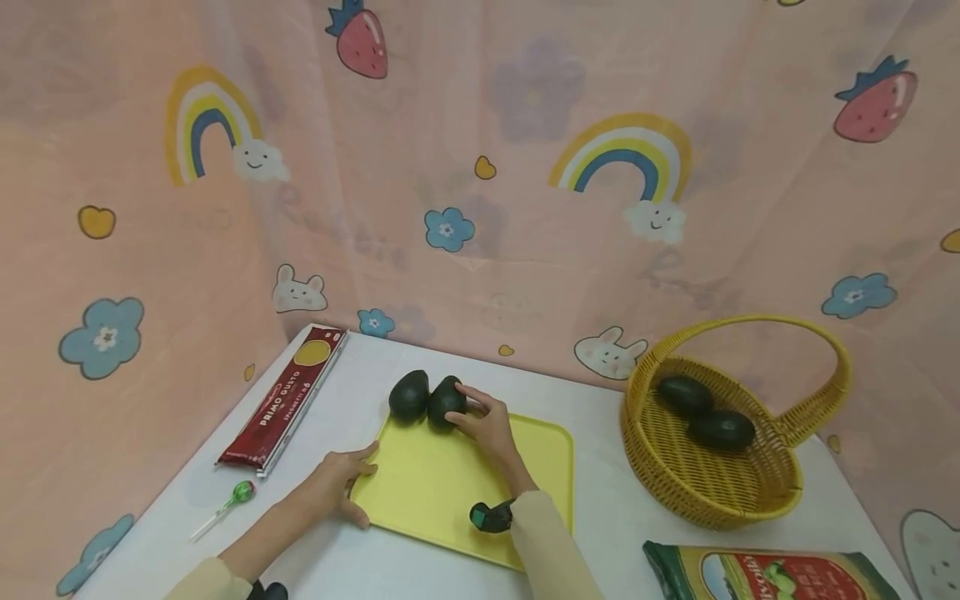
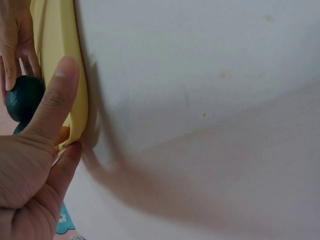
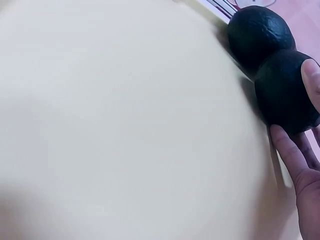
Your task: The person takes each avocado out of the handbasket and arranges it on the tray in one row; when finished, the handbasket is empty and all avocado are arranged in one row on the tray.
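Two dark green avocados sit side by side at the far left corner of a yellow tray [image 1: 442, 500]. My right hand [image 1: 491, 433] grips the right-hand avocado [image 1: 444, 406], thumb on the near side and fingers around its far side. Beside it, the other avocado [image 1: 408, 395] has no hand on it; in the right wrist view this avocado [image 3: 260, 35] overlaps the held one. At the tray's left edge, my left hand [image 1: 333, 485] holds the rim between spread thumb and fingers. The left wrist view shows the thumb [image 2: 55, 100] lying along the tray's side.
On the right stands a yellow wicker basket [image 1: 652, 479] with a tall handle and two avocados [image 1: 722, 429] inside. A red spaghetti packet [image 1: 281, 408] and a green lollipop [image 1: 242, 492] lie at left. A green and red bag [image 1: 772, 575] lies at front right.
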`<state>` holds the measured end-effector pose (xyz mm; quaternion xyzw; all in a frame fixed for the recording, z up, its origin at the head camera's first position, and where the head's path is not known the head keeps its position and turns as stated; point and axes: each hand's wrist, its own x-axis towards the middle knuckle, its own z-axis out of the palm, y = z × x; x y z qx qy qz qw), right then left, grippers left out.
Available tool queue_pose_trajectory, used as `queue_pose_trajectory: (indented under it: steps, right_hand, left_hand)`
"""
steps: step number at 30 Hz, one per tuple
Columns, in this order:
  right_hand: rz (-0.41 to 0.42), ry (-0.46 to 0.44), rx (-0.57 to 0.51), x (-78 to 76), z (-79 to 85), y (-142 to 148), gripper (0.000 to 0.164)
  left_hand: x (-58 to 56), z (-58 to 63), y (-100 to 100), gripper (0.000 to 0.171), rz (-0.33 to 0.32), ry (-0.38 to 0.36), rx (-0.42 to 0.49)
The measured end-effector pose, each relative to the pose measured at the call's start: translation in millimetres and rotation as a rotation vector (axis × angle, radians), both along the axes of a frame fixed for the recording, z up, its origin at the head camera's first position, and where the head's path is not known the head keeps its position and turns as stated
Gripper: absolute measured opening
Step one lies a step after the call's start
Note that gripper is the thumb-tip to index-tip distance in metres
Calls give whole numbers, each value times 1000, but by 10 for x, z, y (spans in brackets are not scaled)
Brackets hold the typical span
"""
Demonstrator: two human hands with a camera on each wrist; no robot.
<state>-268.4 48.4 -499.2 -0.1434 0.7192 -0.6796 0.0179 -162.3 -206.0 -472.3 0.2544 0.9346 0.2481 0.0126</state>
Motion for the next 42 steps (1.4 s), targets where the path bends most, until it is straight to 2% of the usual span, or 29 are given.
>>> queue_pose_trajectory:
  steps: [5,13,23,26,34,42]
  right_hand:
    - [-1,8,3,10,6,27,52]
    - [0,24,3,25,23,78,51]
    - [-12,-76,-28,45,70,224,50]
    - [-6,-76,-36,63,93,297,49]
    - [-33,-47,-18,202,113,602,47]
    - [-75,-88,42,375,247,950,46]
  left_hand:
    - [1,18,16,76,5,-13,-4]
    - [-16,3,7,76,-15,9,-10]
    - [-3,31,10,76,-8,-13,-13]
    - [-1,33,16,75,-6,-11,-14]
    - [3,-5,26,76,-36,18,-2]
    - [14,8,11,76,-10,-14,0]
